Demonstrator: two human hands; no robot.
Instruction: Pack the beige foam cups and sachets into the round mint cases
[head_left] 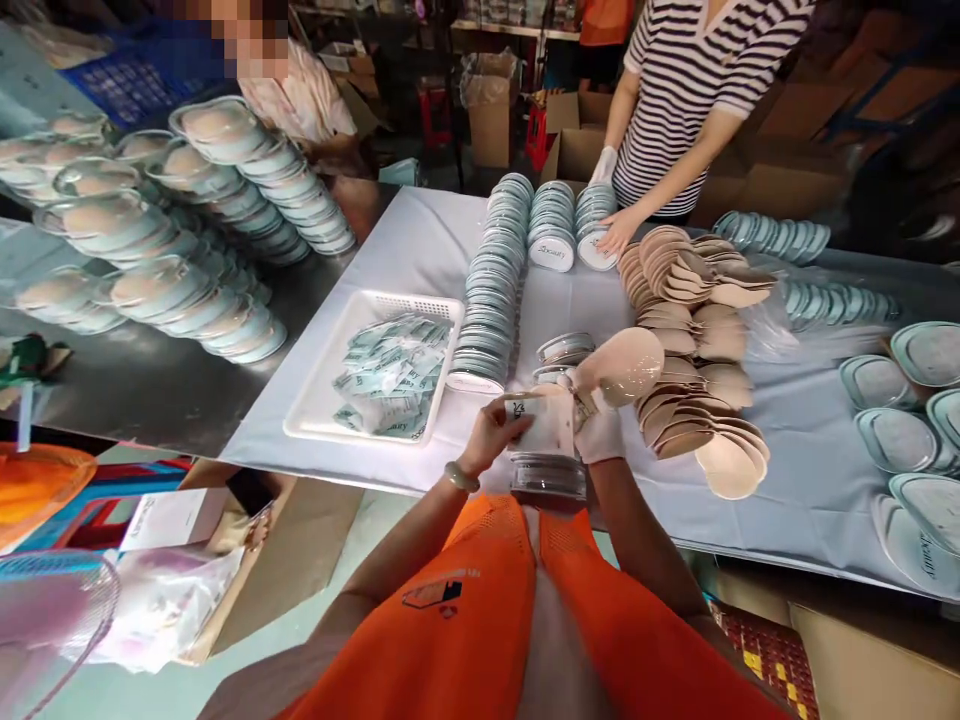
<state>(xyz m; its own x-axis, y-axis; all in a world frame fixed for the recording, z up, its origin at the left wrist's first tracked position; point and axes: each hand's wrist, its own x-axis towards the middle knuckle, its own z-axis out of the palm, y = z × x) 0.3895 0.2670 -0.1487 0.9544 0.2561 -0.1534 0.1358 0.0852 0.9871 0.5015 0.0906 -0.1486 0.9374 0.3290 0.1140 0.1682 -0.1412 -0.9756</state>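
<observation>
My left hand (pixel 491 435), bare with a bracelet at the wrist, pinches a small flat white packet (pixel 541 428) with dark print. On my right hand (pixel 602 436) is a white glove, and its fingers close on a beige rounded flat insert (pixel 626 362) that points up and right. Both hands are close together above a short row of clear-lidded cases (pixel 549 476) at the table's near edge. Just beyond them lie a few more pale blue cases (pixel 565 348). To the right spread several piles of beige inserts (pixel 679 415).
A white perforated tray (pixel 300 418) of printed sachets (pixel 394 375) is on the left. Long rows of pale blue cases (pixel 491 290) run away from me. A striped-shirted co-worker's hands touch the far rows. Stacked cases (pixel 187 300) crowd the dark left table.
</observation>
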